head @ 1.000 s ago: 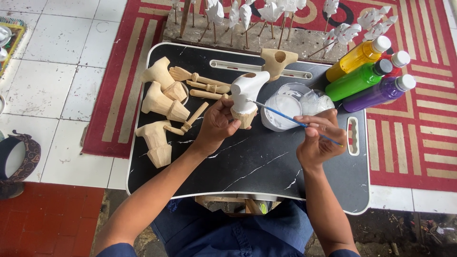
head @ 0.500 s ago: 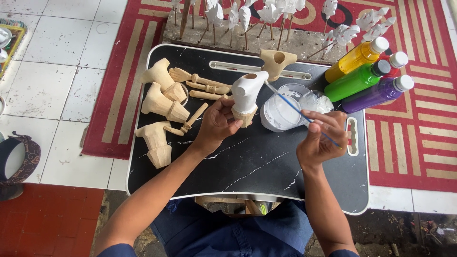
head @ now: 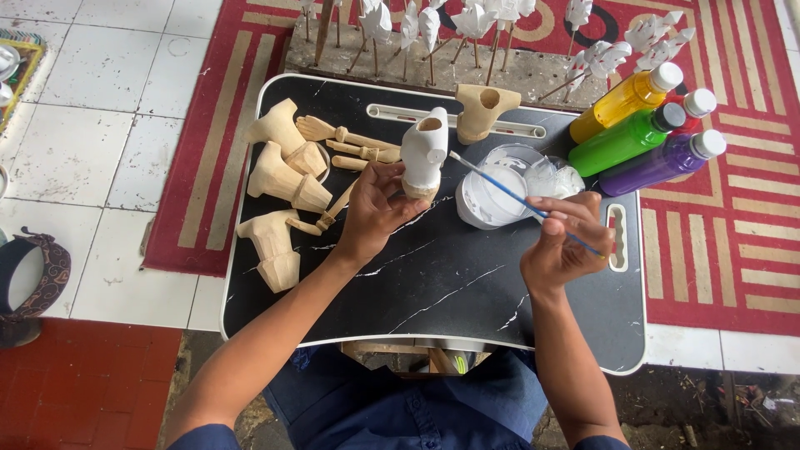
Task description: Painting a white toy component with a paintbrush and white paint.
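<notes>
we are holding the white-painted wooden figure upright in our left hand, fingers wrapped tight around its base, just above the black marbled desk and near its far middle. our right hand is pinching a thin paintbrush, and its white-loaded tip is pointing at the figure's right side, just beside it; we cannot tell whether the bristles are touching yet.

by our judgement, we are working in the coating step: the figure is showing white over most of its body, while its base, under our fingers, is looking bare. the white paint cup is sitting just behind the brush, with a crumpled clear bag beside it.

the next move is calling for a steady hold and a small turn of the figure, so that the brush can reach the unpainted parts without smearing our fingertips.

to the left, bare wooden pieces are lying on the desk, along with slim wooden arms. another bare wooden piece is standing at the far edge. yellow, green and purple bottles are lying to the right, and white painted pieces on sticks are standing beyond the desk, over the red rug.
</notes>
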